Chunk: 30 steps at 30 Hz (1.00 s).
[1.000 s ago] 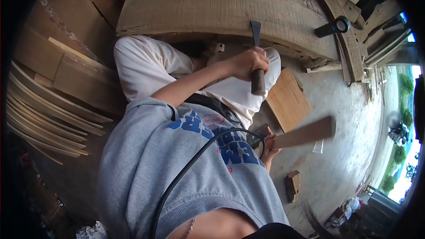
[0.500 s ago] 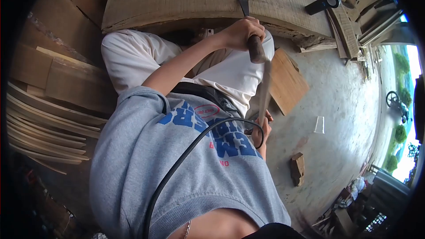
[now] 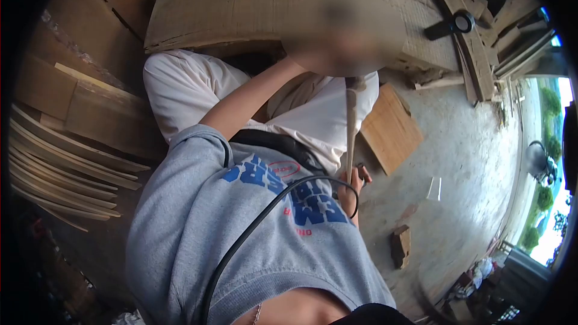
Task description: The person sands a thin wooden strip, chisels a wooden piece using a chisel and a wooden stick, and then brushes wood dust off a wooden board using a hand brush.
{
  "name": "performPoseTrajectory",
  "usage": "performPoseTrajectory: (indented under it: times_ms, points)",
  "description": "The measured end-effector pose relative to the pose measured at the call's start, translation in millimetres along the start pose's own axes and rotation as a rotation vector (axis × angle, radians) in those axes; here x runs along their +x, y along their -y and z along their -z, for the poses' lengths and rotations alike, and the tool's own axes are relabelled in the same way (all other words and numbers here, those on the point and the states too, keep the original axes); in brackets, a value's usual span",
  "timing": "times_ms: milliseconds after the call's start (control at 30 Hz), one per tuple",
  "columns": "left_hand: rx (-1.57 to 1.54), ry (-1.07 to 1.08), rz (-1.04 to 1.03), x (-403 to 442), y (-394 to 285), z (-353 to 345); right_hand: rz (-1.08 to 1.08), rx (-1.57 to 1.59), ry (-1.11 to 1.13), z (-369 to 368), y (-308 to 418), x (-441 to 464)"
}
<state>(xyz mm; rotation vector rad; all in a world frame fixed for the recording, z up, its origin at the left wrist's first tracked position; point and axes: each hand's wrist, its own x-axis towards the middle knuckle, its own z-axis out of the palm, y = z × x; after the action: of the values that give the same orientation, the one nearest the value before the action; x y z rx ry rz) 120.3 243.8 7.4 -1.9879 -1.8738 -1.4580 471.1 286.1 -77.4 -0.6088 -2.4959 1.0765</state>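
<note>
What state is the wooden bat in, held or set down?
Held: the right hand grips one end of the wooden bat, which crosses before the white trousers. Cannot tell whether its far end touches anything.

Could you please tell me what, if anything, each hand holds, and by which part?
The right hand grips a wooden stick by its near end; the left hand is too blurred to tell.

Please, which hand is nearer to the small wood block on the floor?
Right. The right hand, holding a wooden bat, is above and left of the small wood block in the picture. The left hand, blurred, is much farther up, by the large plank.
</note>
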Motion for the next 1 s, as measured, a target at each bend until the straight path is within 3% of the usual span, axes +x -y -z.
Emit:
performPoseTrajectory:
  times_ms: [67,167,267,333,367,433,467,500,567,633,667,733,767,800,867,900,933,967,1000]
  points:
    - [0.03,-0.005,0.003,3,7,7,0.08,-0.023,-0.139,8,20,11]
    - [0.014,0.001,-0.008,9,13,9,0.145,0.198,-0.023,10,-4,12]
    - [0.007,-0.03,-0.003,16,23,11,-0.187,-0.06,0.051,-4,-17,20]
    - [0.048,-0.014,0.017,16,33,15,0.045,0.024,-0.129,-4,-34,25]
    - [0.071,0.016,0.018,18,36,18,-0.071,0.265,-0.151,-4,-37,21]
    - [0.055,-0.003,0.018,20,39,20,-0.1,0.739,-0.379,-20,-28,22]
    - [0.048,-0.03,0.006,23,41,21,-0.057,0.261,-0.015,-9,-47,28]
    - [0.045,-0.029,0.003,24,43,21,-0.051,0.026,-0.043,-18,-47,30]
    - [0.087,-0.021,-0.008,25,55,25,-0.252,0.085,0.082,-11,-20,48]
    - [0.124,-0.017,0.0,27,64,34,-0.031,0.223,-0.157,-14,-30,51]
    - [0.125,0.005,0.007,25,63,31,-0.146,0.443,-0.187,-9,-22,46]
    - [0.094,-0.04,-0.019,32,63,34,-0.034,0.57,0.011,-2,-33,54]
    - [0.07,-0.04,0.016,35,61,36,0.035,0.337,-0.071,-18,-17,68]
    - [0.047,-0.04,0.053,37,60,38,-0.136,0.135,0.049,-10,0,77]
    - [0.096,-0.024,0.007,37,76,37,-0.199,0.114,0.099,-10,-4,81]
    - [0.137,-0.008,-0.022,35,88,37,-0.076,0.168,0.005,-9,-10,80]
    - [0.114,0.009,-0.06,39,89,42,-0.021,0.265,-0.088,-10,-22,76]
    - [0.087,-0.024,-0.016,40,88,42,-0.126,0.482,-0.128,-5,-9,76]
    - [0.064,-0.057,0.014,43,87,43,-0.077,0.376,-0.078,-8,-18,74]
